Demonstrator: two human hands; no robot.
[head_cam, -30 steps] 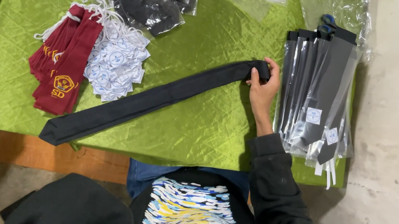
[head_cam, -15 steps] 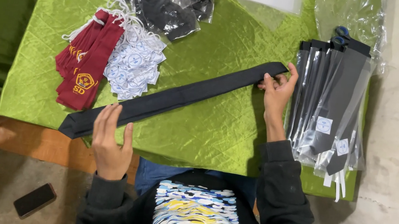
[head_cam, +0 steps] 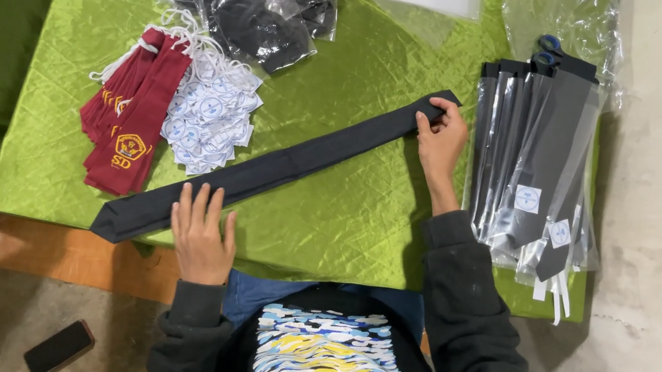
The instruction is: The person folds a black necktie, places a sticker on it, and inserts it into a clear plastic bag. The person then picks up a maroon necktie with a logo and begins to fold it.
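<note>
Fingers of our right hand (head_cam: 441,141) pinch the narrow end of the dark tie (head_cam: 282,166) lying slantwise on the green cloth (head_cam: 326,220), our left hand (head_cam: 202,233) pressing flat near its wide end, seemingly light, limp, best held at both ends.

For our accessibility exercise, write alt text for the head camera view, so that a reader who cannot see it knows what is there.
A person's left hand presses flat on a long dark necktie laid slantwise across a green cloth-covered table, while the right hand grips its far end. Maroon ties lie to the left, bagged dark ties to the right.
</note>
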